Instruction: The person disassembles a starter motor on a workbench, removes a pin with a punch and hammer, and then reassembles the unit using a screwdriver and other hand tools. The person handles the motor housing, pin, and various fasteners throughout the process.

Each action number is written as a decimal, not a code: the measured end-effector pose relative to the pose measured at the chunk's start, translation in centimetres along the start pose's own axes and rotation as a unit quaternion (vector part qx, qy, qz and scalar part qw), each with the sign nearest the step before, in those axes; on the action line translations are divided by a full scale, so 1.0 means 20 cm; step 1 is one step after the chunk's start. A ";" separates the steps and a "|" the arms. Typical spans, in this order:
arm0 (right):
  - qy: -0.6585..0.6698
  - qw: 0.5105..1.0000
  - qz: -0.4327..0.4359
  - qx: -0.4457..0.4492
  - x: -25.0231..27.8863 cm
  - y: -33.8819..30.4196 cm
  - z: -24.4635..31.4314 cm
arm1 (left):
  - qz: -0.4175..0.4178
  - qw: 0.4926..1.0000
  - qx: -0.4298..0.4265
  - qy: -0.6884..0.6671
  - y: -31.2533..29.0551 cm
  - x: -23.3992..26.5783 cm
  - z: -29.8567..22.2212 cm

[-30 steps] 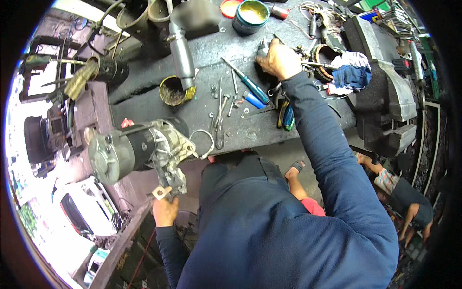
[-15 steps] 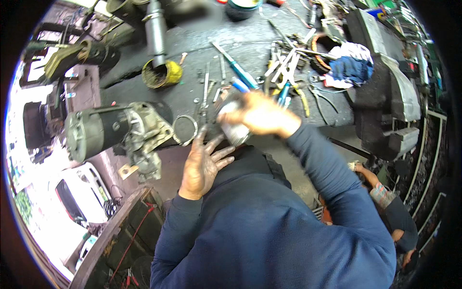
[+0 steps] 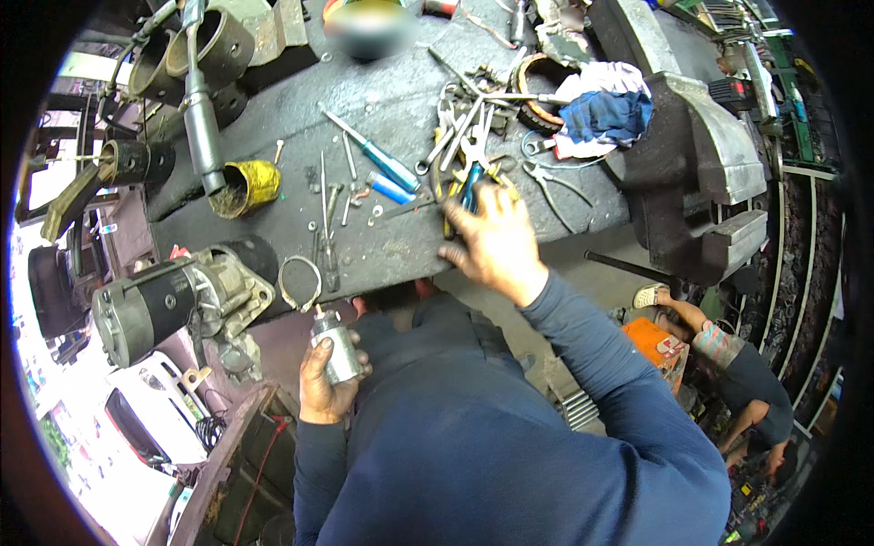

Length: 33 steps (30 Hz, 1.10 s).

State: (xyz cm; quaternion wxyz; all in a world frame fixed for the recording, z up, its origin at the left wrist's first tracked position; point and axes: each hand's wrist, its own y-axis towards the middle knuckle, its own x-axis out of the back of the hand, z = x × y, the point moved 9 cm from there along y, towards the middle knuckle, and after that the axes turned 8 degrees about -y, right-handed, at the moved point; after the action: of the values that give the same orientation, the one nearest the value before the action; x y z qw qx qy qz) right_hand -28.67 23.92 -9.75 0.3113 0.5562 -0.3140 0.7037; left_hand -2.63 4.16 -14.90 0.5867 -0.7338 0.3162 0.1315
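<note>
My left hand [image 3: 320, 387] is closed around a small silver metal cylinder [image 3: 338, 349], held below the front edge of the dark workbench [image 3: 401, 100]. A grey starter motor [image 3: 177, 296] lies at the bench's left corner, just left of that hand, with a metal clamp ring [image 3: 299, 283] between them. My right hand [image 3: 489, 241] rests on the bench with fingers spread over a pile of pliers and spanners [image 3: 464, 159]; whether it grips one I cannot tell.
A yellow tin [image 3: 242, 187], blue-handled screwdrivers [image 3: 381, 164], loose bolts and a rag [image 3: 605, 109] lie on the bench. A large vise [image 3: 696, 173] stands at the right. Another person [image 3: 728, 373] crouches at lower right. Metal sleeves [image 3: 205, 45] sit at the back left.
The silver cylinder passed from my right hand to my left, which dropped below the bench edge. My right hand moved forward onto the tool pile.
</note>
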 end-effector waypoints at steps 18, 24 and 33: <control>0.025 0.973 -0.159 -0.165 0.18 -0.01 -0.71 | -0.010 1.000 -0.015 -0.019 -0.03 0.01 -0.03; -0.081 0.968 -0.090 -0.219 0.12 -0.12 -0.79 | -0.009 0.999 -0.025 -0.034 -0.07 0.03 -0.08; -0.063 0.991 -0.117 0.007 0.06 0.34 -0.26 | -0.039 0.997 -0.002 -0.072 -0.03 -0.02 -0.09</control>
State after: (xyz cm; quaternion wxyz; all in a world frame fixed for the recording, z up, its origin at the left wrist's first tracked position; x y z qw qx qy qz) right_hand -37.29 23.89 -10.13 0.3672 0.6344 -0.2609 0.6281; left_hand -2.97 2.57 -13.74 0.6112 -0.7354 0.2439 0.1613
